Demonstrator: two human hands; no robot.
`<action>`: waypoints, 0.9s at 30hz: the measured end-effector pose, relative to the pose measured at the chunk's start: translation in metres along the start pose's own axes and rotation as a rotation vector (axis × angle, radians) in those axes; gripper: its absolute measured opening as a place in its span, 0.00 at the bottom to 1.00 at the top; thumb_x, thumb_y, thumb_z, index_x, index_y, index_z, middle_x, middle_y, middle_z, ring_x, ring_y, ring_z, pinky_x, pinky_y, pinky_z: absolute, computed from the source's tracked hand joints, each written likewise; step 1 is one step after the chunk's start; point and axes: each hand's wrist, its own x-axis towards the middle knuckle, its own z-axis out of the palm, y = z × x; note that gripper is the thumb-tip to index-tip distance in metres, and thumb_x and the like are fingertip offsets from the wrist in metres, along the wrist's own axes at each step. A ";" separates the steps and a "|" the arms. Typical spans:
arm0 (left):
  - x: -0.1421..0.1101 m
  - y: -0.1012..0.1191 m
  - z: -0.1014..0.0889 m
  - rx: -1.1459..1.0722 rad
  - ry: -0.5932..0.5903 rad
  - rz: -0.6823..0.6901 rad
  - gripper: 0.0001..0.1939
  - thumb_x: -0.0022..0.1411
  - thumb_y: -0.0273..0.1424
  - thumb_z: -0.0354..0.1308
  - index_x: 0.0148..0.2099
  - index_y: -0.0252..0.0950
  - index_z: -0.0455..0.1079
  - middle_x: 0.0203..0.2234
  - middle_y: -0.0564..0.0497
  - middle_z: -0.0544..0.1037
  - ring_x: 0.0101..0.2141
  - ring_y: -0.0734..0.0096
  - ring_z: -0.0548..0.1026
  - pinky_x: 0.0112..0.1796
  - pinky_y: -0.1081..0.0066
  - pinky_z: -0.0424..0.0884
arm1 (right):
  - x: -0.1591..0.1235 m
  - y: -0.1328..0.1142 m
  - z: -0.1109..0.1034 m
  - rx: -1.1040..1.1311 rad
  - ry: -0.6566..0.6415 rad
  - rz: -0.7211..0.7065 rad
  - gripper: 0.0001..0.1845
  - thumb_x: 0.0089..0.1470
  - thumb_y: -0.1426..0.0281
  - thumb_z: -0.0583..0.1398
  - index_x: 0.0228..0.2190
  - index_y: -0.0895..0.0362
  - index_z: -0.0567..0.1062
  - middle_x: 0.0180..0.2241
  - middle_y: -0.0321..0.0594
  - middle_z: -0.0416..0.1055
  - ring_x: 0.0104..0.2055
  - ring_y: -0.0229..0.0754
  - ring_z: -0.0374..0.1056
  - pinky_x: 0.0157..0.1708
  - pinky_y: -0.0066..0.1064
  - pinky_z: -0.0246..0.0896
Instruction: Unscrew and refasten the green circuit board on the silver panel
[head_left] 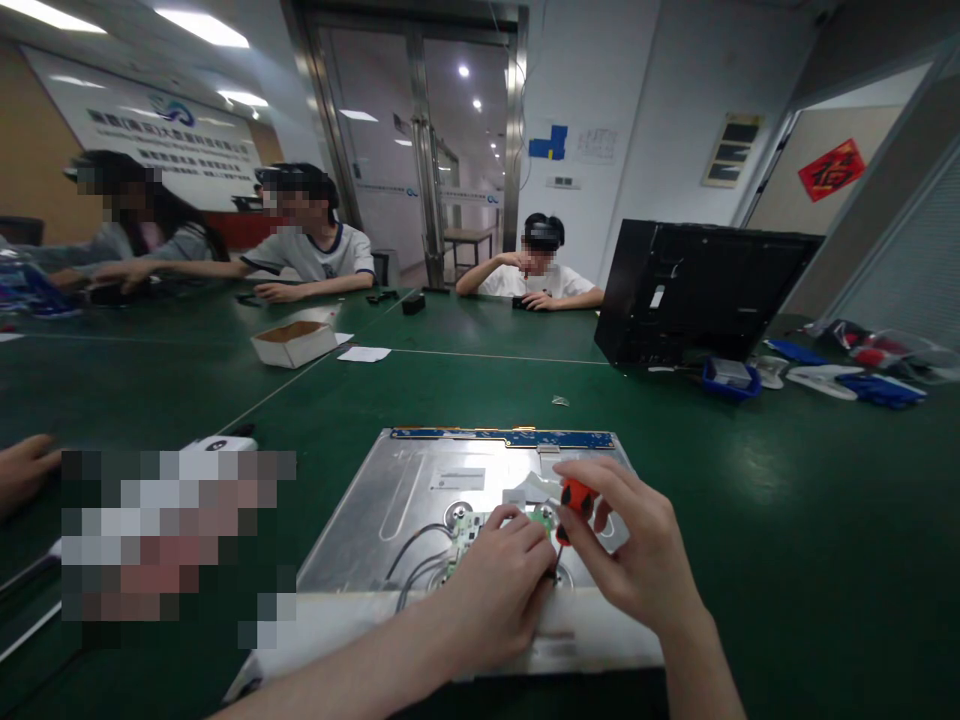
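Note:
A flat silver metal panel, like the back of a display, lies in front of me. Along its far edge runs a narrow blue circuit strip. My right hand grips a red and black screwdriver by its handle, shaft pointing down at the panel. Close against the shaft's lower end is my left hand, its fingers curled over a small green circuit board. Whatever those fingertips pinch is hidden. Dark cables curve out of the board's left side.
A black monitor stands at the right rear, near a blue tray and plastic packets. An open white box sits at the left rear. Several people work around the green table. At left, another person's hand rests beside a blurred-out area.

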 end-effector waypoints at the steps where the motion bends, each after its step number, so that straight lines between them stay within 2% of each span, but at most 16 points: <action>1: 0.000 0.000 0.000 -0.003 0.002 0.001 0.08 0.60 0.25 0.52 0.42 0.37 0.67 0.41 0.46 0.75 0.43 0.59 0.71 0.51 0.55 0.58 | 0.000 0.001 0.000 -0.009 0.007 -0.003 0.18 0.55 0.77 0.57 0.48 0.52 0.68 0.38 0.40 0.70 0.30 0.37 0.66 0.24 0.27 0.62; 5: 0.000 0.000 0.002 -0.014 0.011 0.002 0.09 0.60 0.24 0.51 0.43 0.36 0.67 0.40 0.47 0.76 0.42 0.59 0.72 0.51 0.55 0.58 | -0.001 0.003 0.000 -0.062 0.023 -0.020 0.14 0.56 0.72 0.60 0.45 0.52 0.68 0.35 0.39 0.69 0.28 0.36 0.63 0.23 0.27 0.62; 8: 0.000 0.000 0.002 0.003 0.012 -0.002 0.08 0.59 0.24 0.51 0.42 0.36 0.67 0.39 0.46 0.76 0.42 0.59 0.72 0.51 0.55 0.58 | -0.001 0.003 0.000 -0.074 0.010 -0.014 0.15 0.56 0.71 0.60 0.46 0.52 0.68 0.36 0.40 0.69 0.28 0.37 0.63 0.23 0.27 0.62; 11: 0.000 0.000 0.002 0.019 0.007 0.006 0.09 0.60 0.25 0.51 0.44 0.36 0.67 0.40 0.46 0.75 0.42 0.58 0.72 0.51 0.54 0.59 | -0.002 0.001 -0.001 -0.032 -0.016 -0.001 0.19 0.55 0.74 0.58 0.49 0.52 0.67 0.38 0.40 0.71 0.31 0.38 0.66 0.24 0.27 0.63; 14: 0.000 0.000 0.001 0.025 0.001 0.008 0.10 0.60 0.25 0.51 0.45 0.36 0.67 0.41 0.45 0.75 0.43 0.58 0.72 0.51 0.55 0.59 | -0.002 0.001 0.000 -0.010 0.002 -0.004 0.20 0.54 0.76 0.57 0.49 0.53 0.66 0.34 0.37 0.71 0.28 0.37 0.66 0.23 0.27 0.62; 20: -0.001 0.001 0.003 -0.003 0.016 -0.001 0.09 0.61 0.24 0.50 0.43 0.37 0.68 0.40 0.46 0.76 0.42 0.58 0.71 0.51 0.54 0.59 | 0.000 0.003 0.000 -0.119 0.022 -0.026 0.12 0.56 0.70 0.60 0.43 0.54 0.68 0.31 0.36 0.69 0.23 0.34 0.61 0.21 0.26 0.58; 23: -0.001 0.000 0.003 -0.008 0.017 0.002 0.10 0.61 0.25 0.50 0.43 0.37 0.68 0.40 0.46 0.76 0.42 0.58 0.72 0.51 0.54 0.59 | 0.000 0.002 0.000 -0.112 -0.001 -0.017 0.14 0.56 0.70 0.59 0.45 0.54 0.68 0.31 0.36 0.69 0.25 0.36 0.62 0.22 0.27 0.59; 27: 0.000 0.001 0.001 -0.003 0.016 0.007 0.10 0.61 0.25 0.51 0.44 0.36 0.68 0.41 0.45 0.75 0.42 0.58 0.71 0.51 0.54 0.59 | -0.001 0.001 0.000 -0.048 -0.016 0.014 0.20 0.55 0.75 0.56 0.50 0.54 0.66 0.34 0.38 0.71 0.30 0.38 0.66 0.24 0.28 0.61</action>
